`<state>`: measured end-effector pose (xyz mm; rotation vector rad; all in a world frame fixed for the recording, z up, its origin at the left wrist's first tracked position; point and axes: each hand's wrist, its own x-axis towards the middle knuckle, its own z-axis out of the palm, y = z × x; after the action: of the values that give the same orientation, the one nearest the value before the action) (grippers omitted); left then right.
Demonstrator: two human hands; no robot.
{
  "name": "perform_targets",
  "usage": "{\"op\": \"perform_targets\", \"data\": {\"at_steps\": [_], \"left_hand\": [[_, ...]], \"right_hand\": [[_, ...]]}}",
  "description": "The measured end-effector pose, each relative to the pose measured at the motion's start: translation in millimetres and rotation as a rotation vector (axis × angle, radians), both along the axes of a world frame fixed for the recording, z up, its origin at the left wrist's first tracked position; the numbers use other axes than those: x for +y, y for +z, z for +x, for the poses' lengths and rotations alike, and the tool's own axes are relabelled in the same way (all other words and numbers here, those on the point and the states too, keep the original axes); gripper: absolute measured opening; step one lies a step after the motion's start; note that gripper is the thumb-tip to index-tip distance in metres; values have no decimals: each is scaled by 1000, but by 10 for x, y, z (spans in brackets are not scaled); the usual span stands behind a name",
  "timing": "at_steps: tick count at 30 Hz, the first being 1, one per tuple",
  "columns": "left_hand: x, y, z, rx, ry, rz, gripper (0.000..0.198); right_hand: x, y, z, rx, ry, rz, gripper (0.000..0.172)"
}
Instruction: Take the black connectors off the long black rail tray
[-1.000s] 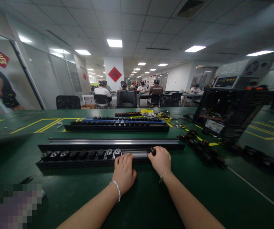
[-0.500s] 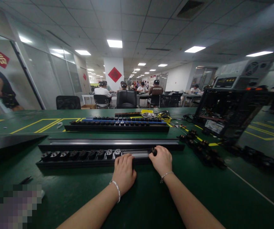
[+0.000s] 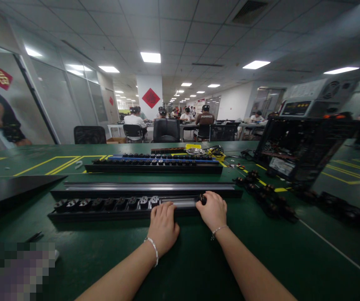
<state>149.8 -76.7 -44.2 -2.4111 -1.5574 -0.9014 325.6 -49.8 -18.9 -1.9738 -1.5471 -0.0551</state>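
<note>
A long black power strip housing (image 3: 104, 215) lies across the bench in front of me. Several black socket modules (image 3: 109, 204) and two lighter ones (image 3: 144, 202) sit in its left part; bare metal channel shows right of them. My left hand (image 3: 163, 223) is curled over the housing's front edge, just right of the light modules, its fingertips inside the channel. Towards the right end, my right hand (image 3: 211, 211) grips a small black socket module (image 3: 202, 199) at the channel. Its fingers hide part of the module, so whether it is seated I cannot tell.
Behind lies another black housing (image 3: 148, 188) with a bare channel. Farther back are filled strips (image 3: 154, 167) and a yellow tray (image 3: 193, 146). Loose black modules (image 3: 267, 194) lie to the right, before an open computer case (image 3: 295, 146). Several people sit at far tables.
Both hands stay almost still at the housing. The right hand keeps its hold on the black socket module, with only a tiny shift.
</note>
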Motion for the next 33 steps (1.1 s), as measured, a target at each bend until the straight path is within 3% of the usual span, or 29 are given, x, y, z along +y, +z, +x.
{"op": "perform_targets", "data": {"at_steps": [13,21,33], "left_hand": [[0,1,-8,-4,-5,-4,42],[4,0,-3,-12,-3,-13,43],[15,-30,-22,-18,-13,5,43]], "right_hand": [[20,-3,20,1,10,-16,32],[62,-12,200,4,4,-14,38],[79,-31,283,-5,-6,14,34]]}}
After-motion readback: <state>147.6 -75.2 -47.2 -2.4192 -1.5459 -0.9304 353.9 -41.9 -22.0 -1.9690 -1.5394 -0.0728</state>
